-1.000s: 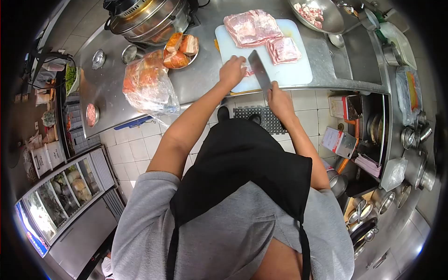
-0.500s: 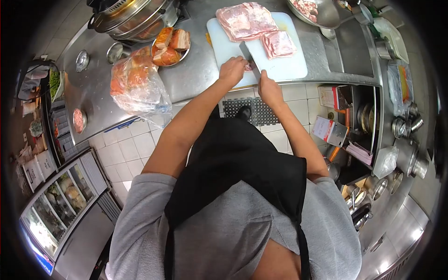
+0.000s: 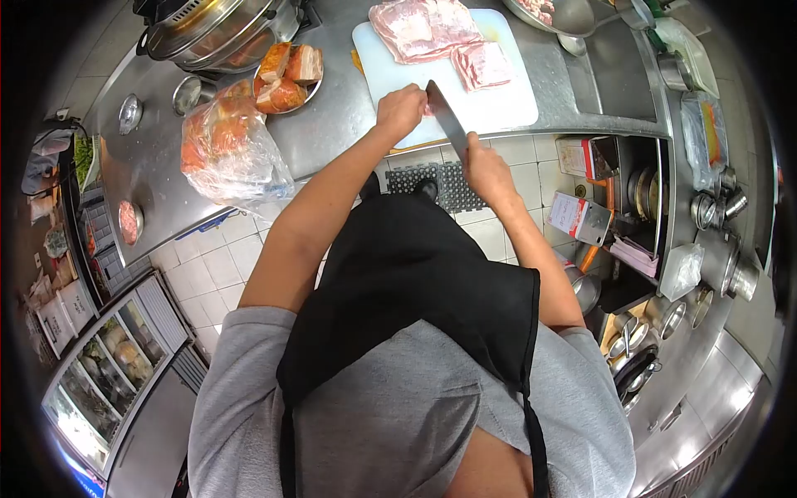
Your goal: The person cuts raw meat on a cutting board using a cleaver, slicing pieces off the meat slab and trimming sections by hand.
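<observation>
My right hand (image 3: 488,170) is wrapped round the handle of a broad-bladed kitchen knife (image 3: 449,122), just past the near edge of the white cutting board (image 3: 510,114). The blade points away from me, its tip close to my left fingers. On the board's near left part, my left hand (image 3: 403,110) has its fingers curled over a small piece of raw meat (image 3: 429,109), mostly hidden under them. Farther back on the board lie a large slab of raw pork (image 3: 423,29) and a smaller cut slab (image 3: 481,65) beside it.
To the left, a bowl of browned meat chunks (image 3: 282,76) stands behind a plastic bag of meat (image 3: 224,145). A large metal pot (image 3: 224,37) sits farther back. At the back right are a metal pan (image 3: 564,15) with meat pieces and a sink (image 3: 614,79).
My right hand has drawn the knife back toward me and slightly right. My left hand stays at about the same place on the board. The whole view has shifted a little.
</observation>
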